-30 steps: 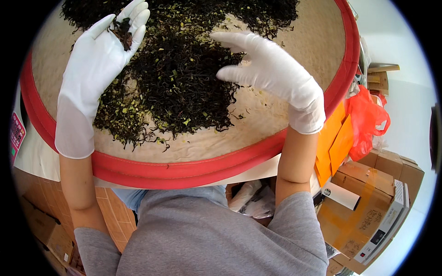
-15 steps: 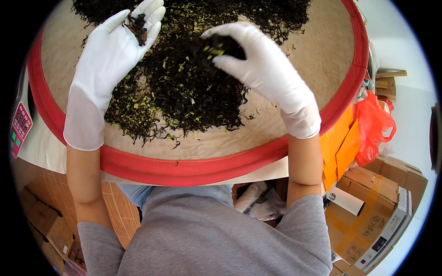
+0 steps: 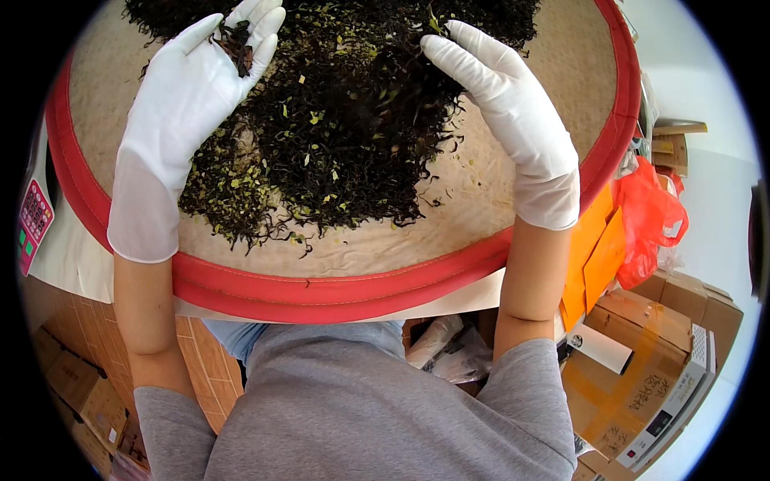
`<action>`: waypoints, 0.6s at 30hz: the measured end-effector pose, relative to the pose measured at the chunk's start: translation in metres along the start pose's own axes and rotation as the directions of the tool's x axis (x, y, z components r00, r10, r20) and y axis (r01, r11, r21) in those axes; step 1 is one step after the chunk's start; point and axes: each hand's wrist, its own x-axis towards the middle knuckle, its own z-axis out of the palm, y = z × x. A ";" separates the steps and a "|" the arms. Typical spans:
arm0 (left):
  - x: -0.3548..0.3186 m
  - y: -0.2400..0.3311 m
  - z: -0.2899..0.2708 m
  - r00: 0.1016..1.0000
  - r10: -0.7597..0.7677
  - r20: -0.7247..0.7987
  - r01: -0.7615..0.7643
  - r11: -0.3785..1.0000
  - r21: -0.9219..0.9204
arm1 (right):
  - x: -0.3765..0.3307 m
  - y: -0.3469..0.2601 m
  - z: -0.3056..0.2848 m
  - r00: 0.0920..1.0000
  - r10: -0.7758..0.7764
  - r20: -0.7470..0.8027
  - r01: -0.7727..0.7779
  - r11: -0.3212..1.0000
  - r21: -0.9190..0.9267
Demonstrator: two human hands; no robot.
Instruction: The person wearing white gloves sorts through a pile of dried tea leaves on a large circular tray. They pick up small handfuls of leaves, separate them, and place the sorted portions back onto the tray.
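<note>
— Left hand?
— Gloved white, palm up over the tray's left part, fingers loosely cupped round a small dark clump of leaves.
— Right hand?
— Gloved too, palm down at the right edge of the leaf pile, fingers spread wide, tips touching leaves, gripping nothing.
— Pile itself?
— Dark, flecked green, heaped mid-tray, thinning toward the red rim.
— Beyond the tray?
— Orange bag right of the rim; boxes below that.
</note>
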 end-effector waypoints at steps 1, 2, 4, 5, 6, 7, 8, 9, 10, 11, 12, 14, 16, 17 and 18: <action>0.001 -0.001 0.001 1.000 -0.001 -0.004 0.001 1.000 -0.003 | 0.001 0.008 -0.001 0.999 -0.037 -0.009 0.037 0.999 0.019; 0.001 -0.002 0.003 1.000 0.001 -0.013 -0.002 1.000 -0.004 | 0.003 0.013 -0.002 0.997 -0.076 -0.014 0.076 0.996 0.042; 0.001 -0.002 0.005 1.000 0.005 -0.027 -0.006 1.000 -0.001 | 0.009 0.013 -0.010 0.994 -0.067 0.084 0.071 0.996 -0.048; 0.000 -0.001 0.003 0.999 0.008 -0.034 -0.008 1.000 0.001 | 0.011 0.016 -0.011 0.991 -0.088 0.101 0.096 0.992 -0.077; 0.000 -0.001 0.003 0.999 0.011 -0.040 -0.011 1.000 0.004 | 0.012 0.018 -0.012 0.987 -0.109 0.118 0.122 0.987 -0.105; 0.000 -0.001 0.003 0.999 0.013 -0.045 -0.013 1.000 0.007 | 0.012 0.024 -0.011 0.982 -0.160 0.103 0.171 0.978 -0.117; 0.000 -0.001 0.003 0.999 0.015 -0.050 -0.014 1.000 0.009 | 0.012 0.027 -0.010 0.974 -0.209 0.089 0.219 0.967 -0.131; 0.000 -0.001 0.004 0.998 0.016 -0.055 -0.016 1.000 0.012 | 0.012 0.027 -0.011 0.978 -0.186 0.091 0.198 0.968 -0.154; 0.000 -0.001 0.004 0.999 0.012 -0.048 -0.011 1.000 0.015 | 0.011 0.026 -0.011 0.982 -0.163 0.092 0.177 0.968 -0.177; 0.000 -0.001 0.004 0.999 0.009 -0.041 -0.008 1.000 0.019 | 0.010 0.026 -0.011 0.986 -0.141 0.092 0.157 0.967 -0.199; -0.001 -0.001 0.004 0.999 0.005 -0.035 -0.005 1.000 0.022 | 0.009 0.024 -0.012 0.991 -0.105 0.087 0.124 0.957 -0.263; -0.001 -0.001 0.003 0.999 0.002 -0.034 -0.002 1.000 0.023 | 0.008 0.017 -0.014 0.997 -0.032 0.070 0.057 0.921 -0.386; 0.000 -0.001 0.002 0.999 0.002 -0.039 -0.001 1.000 0.025 | 0.008 0.020 -0.016 0.994 0.009 0.109 0.045 0.871 -0.488; 0.001 -0.001 0.003 0.999 0.002 -0.040 -0.001 1.000 0.026 | 0.007 0.021 -0.018 0.992 0.033 0.123 0.039 0.841 -0.540; 0.001 -0.001 0.003 0.999 0.002 -0.041 -0.001 1.000 0.027 | 0.006 0.023 -0.018 0.985 -0.018 0.170 0.105 0.849 -0.517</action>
